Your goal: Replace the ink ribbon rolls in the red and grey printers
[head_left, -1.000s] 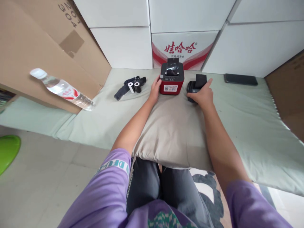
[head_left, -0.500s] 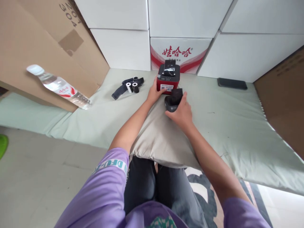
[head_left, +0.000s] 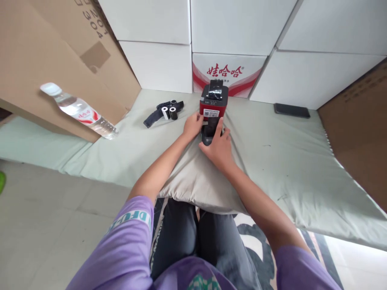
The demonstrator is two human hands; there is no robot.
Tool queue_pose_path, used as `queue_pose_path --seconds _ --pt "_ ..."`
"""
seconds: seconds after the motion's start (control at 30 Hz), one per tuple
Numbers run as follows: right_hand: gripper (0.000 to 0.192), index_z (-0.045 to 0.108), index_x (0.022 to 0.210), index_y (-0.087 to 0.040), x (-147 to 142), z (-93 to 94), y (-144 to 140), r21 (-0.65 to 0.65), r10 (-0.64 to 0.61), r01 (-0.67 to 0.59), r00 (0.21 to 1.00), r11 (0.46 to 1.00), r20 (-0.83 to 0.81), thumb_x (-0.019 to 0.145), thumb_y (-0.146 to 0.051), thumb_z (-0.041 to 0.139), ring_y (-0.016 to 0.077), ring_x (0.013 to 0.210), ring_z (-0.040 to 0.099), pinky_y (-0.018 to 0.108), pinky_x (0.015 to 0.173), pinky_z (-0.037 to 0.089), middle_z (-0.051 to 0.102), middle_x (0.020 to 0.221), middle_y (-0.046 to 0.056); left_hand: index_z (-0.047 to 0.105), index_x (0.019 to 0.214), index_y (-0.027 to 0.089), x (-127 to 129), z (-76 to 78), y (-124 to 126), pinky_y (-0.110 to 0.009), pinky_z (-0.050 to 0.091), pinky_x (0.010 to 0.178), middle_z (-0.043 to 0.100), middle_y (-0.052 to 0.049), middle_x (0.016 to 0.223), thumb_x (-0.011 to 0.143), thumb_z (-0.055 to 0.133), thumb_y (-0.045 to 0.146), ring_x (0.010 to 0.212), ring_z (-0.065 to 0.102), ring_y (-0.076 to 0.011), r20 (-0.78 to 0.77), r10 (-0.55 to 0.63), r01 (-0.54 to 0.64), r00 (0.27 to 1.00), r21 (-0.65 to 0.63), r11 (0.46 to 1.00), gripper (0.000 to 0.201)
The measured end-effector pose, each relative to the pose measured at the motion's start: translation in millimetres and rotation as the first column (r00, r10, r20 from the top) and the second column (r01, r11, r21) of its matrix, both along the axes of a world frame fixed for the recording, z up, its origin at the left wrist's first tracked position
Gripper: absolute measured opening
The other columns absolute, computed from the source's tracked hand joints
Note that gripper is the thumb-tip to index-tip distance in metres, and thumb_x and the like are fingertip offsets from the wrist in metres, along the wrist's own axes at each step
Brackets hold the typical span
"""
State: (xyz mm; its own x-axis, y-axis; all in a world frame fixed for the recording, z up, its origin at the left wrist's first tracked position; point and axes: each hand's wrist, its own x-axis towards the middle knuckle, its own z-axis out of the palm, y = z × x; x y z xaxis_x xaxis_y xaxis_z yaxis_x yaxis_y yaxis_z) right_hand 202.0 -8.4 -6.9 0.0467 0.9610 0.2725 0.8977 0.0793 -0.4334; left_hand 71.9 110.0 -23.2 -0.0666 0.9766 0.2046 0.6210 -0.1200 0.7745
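The right hand [head_left: 219, 147] lies over a small black device [head_left: 209, 131], with the thumb on its left side and the fingers along its right side, closed around it. The black device sits on the far end of a beige pillow [head_left: 199, 181], directly in front of a red printer [head_left: 212, 104]. The left hand [head_left: 192, 125] is at the left of the black device, with its fingertips at the lower front corner of the red printer; whether it grips anything cannot be determined. The two hands are close together, just short of touching.

The red printer has a black top and a white label with a square code on its front face; the label text is too small to read.

The pillow lies on a pale green mattress [head_left: 287, 153]. Left of the printer, near the back edge of the mattress, a black strap [head_left: 155, 114] lies with two small paper rolls [head_left: 168, 112]. A dark phone [head_left: 292, 110] lies flat near the back right corner. A clear water bottle [head_left: 79, 111] with a red-and-white label rests on its side at the left edge, against a brown cardboard box [head_left: 45, 68] printed with "304".

White cartons [head_left: 242, 24] are stacked along the back edge. One carton [head_left: 226, 72] behind the printer carries red Chinese characters reading "娃哈哈". The floor [head_left: 54, 225] is pale tile.
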Motion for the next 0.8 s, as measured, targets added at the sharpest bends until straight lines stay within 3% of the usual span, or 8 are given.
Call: queue_pose_path --seconds 0.13,0.23,0.37,0.43,0.5,0.6,0.73,0.8 --pt "0.117 0.001 0.173 -0.015 9 -7.9 2 -0.016 0.05 -0.051 0.997 0.999 -0.064 0.084 -0.048 0.07 0.0481 0.135 0.055 0.066 0.106 0.053 0.038 0.159 0.031 0.07 0.085 0.02 -4 -5.9 -26 -0.04 0.055 0.096 0.081 -0.011 0.1 0.109 0.042 0.032 0.102 0.075 -0.0287 -0.064 -0.059 0.058 0.996 -0.024 0.998 0.038" --pt "0.126 -0.01 0.172 -0.013 30 -17.8 11 -0.008 0.221 -0.228 0.954 0.974 -0.201 0.084 -0.054 0.069 0.0456 0.149 0.046 0.065 0.114 0.05 0.038 0.162 0.03 0.072 0.09 0.02 -5 -10.5 -35 -0.04 0.056 0.096 0.082 -0.01 0.1 0.109 0.043 0.031 0.101 0.075 -0.0286 -0.056 -0.051 0.05 0.997 -0.009 0.999 0.037" --pt "0.154 -0.023 0.17 -0.014 64 -32.0 35 0.08 0.535 -0.536 0.798 0.841 -0.278 0.071 -0.073 0.08 0.045 0.166 0.024 0.066 0.13 0.032 0.016 0.178 0.028 0.073 0.094 0.021 -6 -13.6 -36 -0.042 0.056 0.101 0.081 -0.01 0.102 0.11 0.042 0.033 0.103 0.075 -0.029 -0.066 -0.103 0.105 0.992 0.024 0.994 0.037" --pt "0.164 -0.025 0.17 -0.016 77 -36.9 45 0.074 0.617 -0.626 0.732 0.776 -0.29 0.064 -0.079 0.084 0.0461 0.168 0.02 0.068 0.132 0.028 0.009 0.18 0.027 0.073 0.097 0.021 -7 -14.7 -33 -0.043 0.056 0.103 0.081 -0.011 0.105 0.111 0.042 0.033 0.105 0.075 -0.0295 -0.074 -0.138 0.141 0.988 0.042 0.989 0.036" --pt "0.169 -0.024 0.17 -0.019 85 -39.5 50 0.054 0.645 -0.662 0.705 0.748 -0.294 0.059 -0.081 0.087 0.0472 0.167 0.021 0.069 0.132 0.027 0.009 0.18 0.026 0.073 0.101 0.02 -9 -15.9 -29 -0.043 0.055 0.103 0.081 -0.012 0.108 0.111 0.04 0.033 0.107 0.075 -0.0297 -0.088 -0.185 0.191 0.979 0.066 0.979 0.036" --pt "0.172 -0.023 0.171 -0.022 87 -40.5 50 0.053 0.639 -0.655 0.711 0.754 -0.294 0.055 -0.08 0.09 0.0477 0.167 0.022 0.07 0.132 0.027 0.011 0.18 0.024 0.073 0.105 0.019 -10 -17.3 -21 -0.04 0.055 0.102 0.081 -0.012 0.112 0.111 0.038 0.032 0.108 0.075 -0.0282 -0.088 -0.257 0.265 0.962 0.09 0.96 0.038" --pt "0.169 -0.021 0.172 -0.025 81 -41.6 45 0.089 0.575 -0.58 0.753 0.809 -0.321 0.057 -0.079 0.091 0.0453 0.167 0.024 0.066 0.135 0.027 0.019 0.179 0.022 0.074 0.108 0.016 -13 -15.6 -13 -0.039 0.055 0.103 0.081 -0.013 0.114 0.111 0.038 0.033 0.108 0.075 -0.027 -0.066 -0.312 0.317 0.948 0.088 0.945 0.04" --pt "0.171 -0.022 0.172 -0.024 78 -44.1 46 0.103 0.551 -0.552 0.764 0.828 -0.335 0.056 -0.079 0.091 0.0456 0.165 0.027 0.066 0.134 0.029 0.022 0.178 0.022 0.075 0.116 0.017 -18 -12.0 -12 -0.043 0.052 0.11 0.08 -0.013 0.123 0.111 0.037 0.034 0.119 0.073 -0.0278 -0.087 -0.342 0.346 0.936 0.037 0.937 0.043"
